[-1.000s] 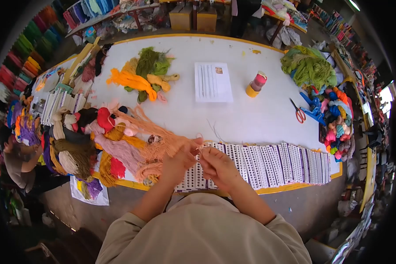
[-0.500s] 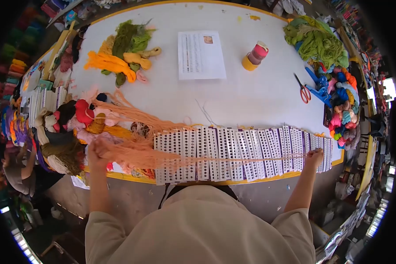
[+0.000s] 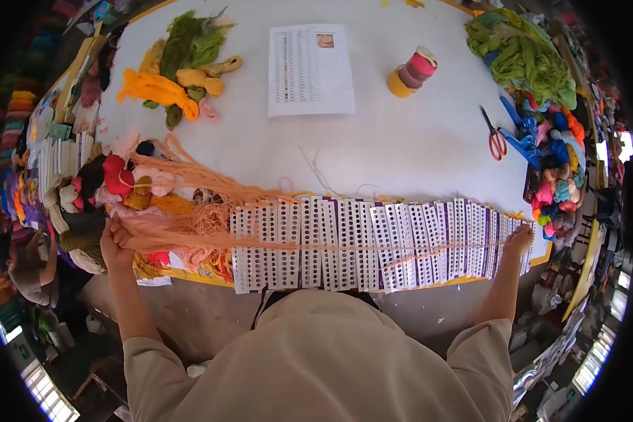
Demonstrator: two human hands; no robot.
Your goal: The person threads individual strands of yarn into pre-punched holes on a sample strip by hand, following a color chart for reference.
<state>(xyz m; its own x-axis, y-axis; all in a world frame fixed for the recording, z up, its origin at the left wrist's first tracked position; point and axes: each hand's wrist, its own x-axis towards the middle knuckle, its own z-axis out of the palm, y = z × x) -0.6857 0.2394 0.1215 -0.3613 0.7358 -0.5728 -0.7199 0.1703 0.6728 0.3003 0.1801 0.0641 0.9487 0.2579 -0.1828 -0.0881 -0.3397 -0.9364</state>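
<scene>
Peach yarn (image 3: 190,241) stretches sideways over a long row of white punched cards (image 3: 344,243) at the table's front edge. At the left end my left hand (image 3: 116,243) grips the loose bundle, next to a heap of coloured skeins (image 3: 119,176). The strands thin to a narrow line toward the right, where my right hand (image 3: 519,240) pinches their end above the last cards. Another peach skein (image 3: 211,179) lies behind, running from the heap onto the cards.
On the white table (image 3: 373,155) lie a printed sheet (image 3: 311,70), stacked yarn cones (image 3: 412,72), red-handled scissors (image 3: 496,143) and orange and green skeins (image 3: 169,77). More yarn (image 3: 524,60) fills the right edge. Another person (image 3: 32,271) is at far left.
My left hand has moved left, drawing the peach bundle out longer and thinner. My right hand has shifted slightly right. A strand now hangs off the line over the cards. The view has shifted somewhat.
</scene>
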